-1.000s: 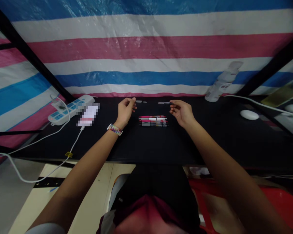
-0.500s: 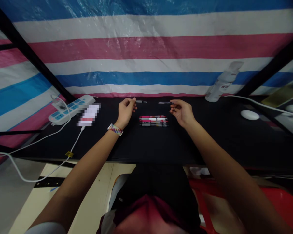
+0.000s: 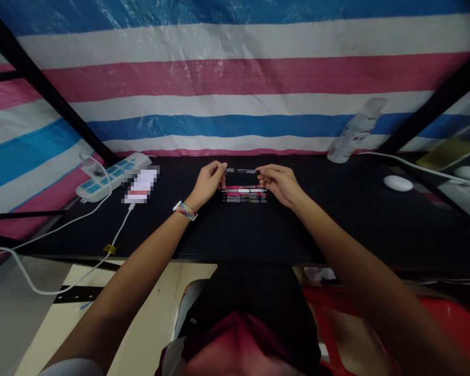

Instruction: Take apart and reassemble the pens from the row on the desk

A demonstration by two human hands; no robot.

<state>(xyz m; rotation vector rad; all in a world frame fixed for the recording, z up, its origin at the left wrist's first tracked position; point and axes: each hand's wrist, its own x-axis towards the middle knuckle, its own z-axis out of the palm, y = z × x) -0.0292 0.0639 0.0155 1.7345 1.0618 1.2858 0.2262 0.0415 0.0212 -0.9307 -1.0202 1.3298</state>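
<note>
A dark pen with a clear barrel spans the gap between my hands, level, above a stack of pens. My left hand pinches its left end; a patterned band is on that wrist. At the other end, my right hand grips the pen between thumb and fingertips. Just below lie several pens side by side on the black table, red, white and grey ones, all pointing left to right.
At left are a white power strip, a phone and a white cable. A bottle stands at the back right, near a white mouse. Striped sheeting hangs behind.
My hands have come together and slightly nearer the row of pens. The two separate pen pieces they held, one in each hand, now form one pen.
</note>
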